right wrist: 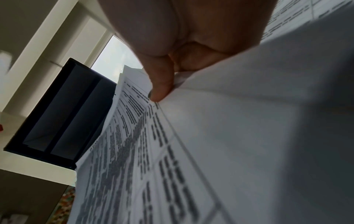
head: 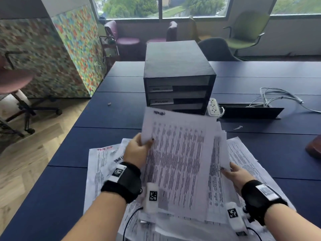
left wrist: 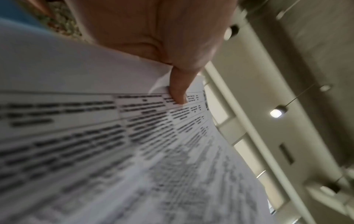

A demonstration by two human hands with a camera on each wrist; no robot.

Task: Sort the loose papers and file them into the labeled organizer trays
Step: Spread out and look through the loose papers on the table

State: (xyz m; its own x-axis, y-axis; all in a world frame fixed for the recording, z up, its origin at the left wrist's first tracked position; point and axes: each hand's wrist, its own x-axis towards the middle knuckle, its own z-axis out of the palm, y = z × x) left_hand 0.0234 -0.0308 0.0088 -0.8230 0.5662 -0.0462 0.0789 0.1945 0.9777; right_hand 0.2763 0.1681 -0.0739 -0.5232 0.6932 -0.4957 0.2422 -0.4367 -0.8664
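Observation:
I hold a raised stack of printed papers (head: 178, 162) tilted up above the table. My left hand (head: 139, 150) grips its left edge, thumb on top (left wrist: 178, 92). My right hand (head: 232, 173) pinches the lower right edge, thumb on the sheets (right wrist: 161, 89). The top sheet bears a blurred handwritten heading. More loose papers (head: 102, 164) lie spread on the table beneath, some headed in red. The black organizer (head: 178, 75) with three trays and two white labels stands just beyond the stack; its dark slots show in the right wrist view (right wrist: 63, 115).
The dark blue table (head: 121, 115) runs away from me. A white power strip (head: 214, 106), an open cable hatch (head: 251, 110) and grey cables (head: 278, 96) lie right of the organizer. A brown object (head: 314, 148) sits at the right edge. Chairs stand by the window.

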